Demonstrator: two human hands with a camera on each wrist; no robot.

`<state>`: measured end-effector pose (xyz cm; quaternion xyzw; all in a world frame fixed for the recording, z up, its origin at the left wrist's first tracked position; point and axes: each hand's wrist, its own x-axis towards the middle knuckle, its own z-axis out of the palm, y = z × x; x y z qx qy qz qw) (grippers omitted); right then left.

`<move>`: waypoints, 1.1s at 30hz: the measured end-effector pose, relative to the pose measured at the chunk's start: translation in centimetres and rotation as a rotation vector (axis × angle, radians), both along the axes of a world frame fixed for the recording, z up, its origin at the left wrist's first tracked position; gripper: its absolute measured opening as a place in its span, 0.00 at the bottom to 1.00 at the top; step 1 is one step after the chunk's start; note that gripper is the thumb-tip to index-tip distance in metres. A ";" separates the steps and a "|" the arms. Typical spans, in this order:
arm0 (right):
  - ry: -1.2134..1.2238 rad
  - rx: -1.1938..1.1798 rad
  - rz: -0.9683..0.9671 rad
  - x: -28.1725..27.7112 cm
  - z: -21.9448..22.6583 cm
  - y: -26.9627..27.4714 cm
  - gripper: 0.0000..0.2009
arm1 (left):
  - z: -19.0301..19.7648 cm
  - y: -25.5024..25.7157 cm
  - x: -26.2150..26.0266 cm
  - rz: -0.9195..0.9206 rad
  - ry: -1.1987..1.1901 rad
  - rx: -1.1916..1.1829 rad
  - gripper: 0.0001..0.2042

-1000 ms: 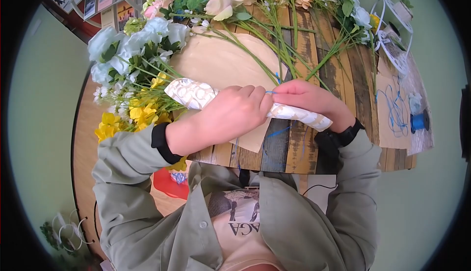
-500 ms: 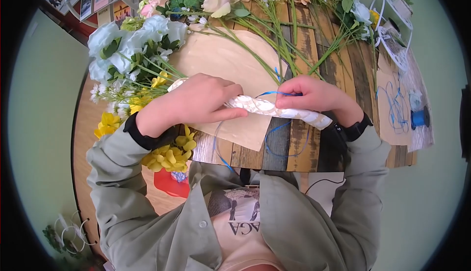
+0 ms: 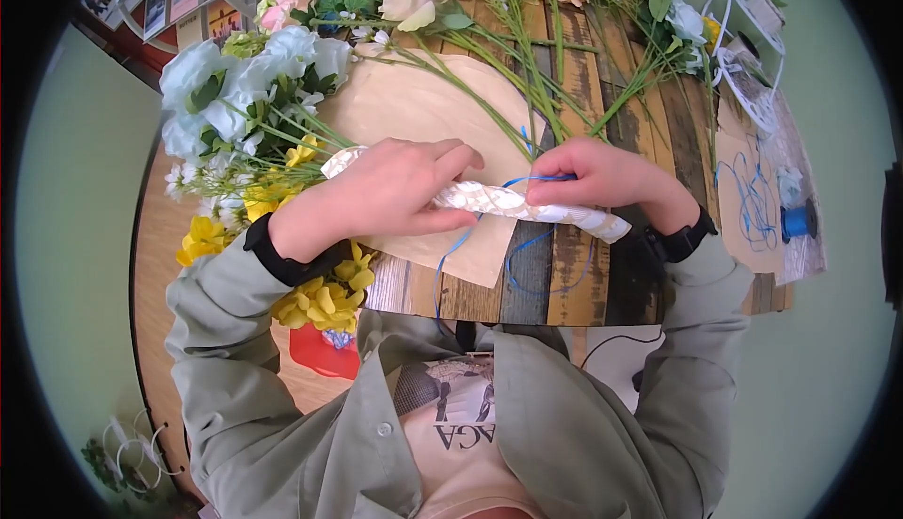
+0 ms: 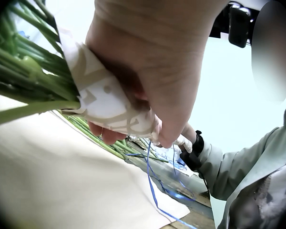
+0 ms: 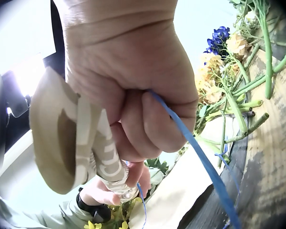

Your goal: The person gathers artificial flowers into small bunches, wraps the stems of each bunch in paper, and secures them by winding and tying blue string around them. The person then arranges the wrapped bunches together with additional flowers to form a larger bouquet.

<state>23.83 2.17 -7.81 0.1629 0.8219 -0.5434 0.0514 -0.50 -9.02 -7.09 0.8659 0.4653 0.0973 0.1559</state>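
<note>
A bouquet of pale blue flowers (image 3: 290, 60) and yellow flowers (image 3: 324, 305) lies at the left, its green stems (image 4: 33, 71) running into white-and-beige patterned wrapping (image 3: 494, 201). My left hand (image 3: 395, 185) grips this wrapped handle near the flower end, thumb along the near side and index finger slightly raised. Toward the other end, my right hand (image 3: 597, 176) has its fingers curled around a blue ribbon (image 5: 195, 143) beside the wrapping. The ribbon crosses to the wrapping between both hands, and a loose length hangs toward the table's near edge.
Beige paper (image 3: 423, 96) lies under the hands on the wooden table (image 3: 574, 284). Loose flower stems (image 3: 499, 96) spread across the back. At the right are a blue ribbon spool (image 3: 800, 223), tangled ribbon (image 3: 751, 195) and a white wire stand (image 3: 752, 58).
My hands were close together at the middle of the wrapping; the left has slid left toward the flowers and the right slightly rightward. The ribbon's hanging length has shifted right.
</note>
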 end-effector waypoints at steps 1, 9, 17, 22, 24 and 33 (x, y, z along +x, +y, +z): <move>0.001 0.078 0.028 0.0 0.2 -0.1 0.15 | -0.5 0.2 0.1 -0.044 -0.094 0.074 0.21; -0.025 0.122 0.037 -0.4 1.5 -0.5 0.17 | 0.2 2.4 1.1 -0.239 -0.253 -0.320 0.20; -0.078 0.194 0.046 -0.5 2.0 -0.7 0.17 | -0.5 2.2 1.2 -0.179 -0.434 -0.373 0.16; -0.062 0.231 0.048 -0.5 2.4 -1.1 0.17 | -0.7 2.2 1.3 -0.188 -0.462 -0.369 0.16; -0.063 0.256 0.062 -0.5 2.0 -0.8 0.15 | -0.7 2.1 1.4 -0.172 -0.475 -0.378 0.16; -0.042 0.277 0.102 -0.5 1.2 -0.2 0.15 | -0.5 -4.9 3.2 0.175 0.054 0.177 0.16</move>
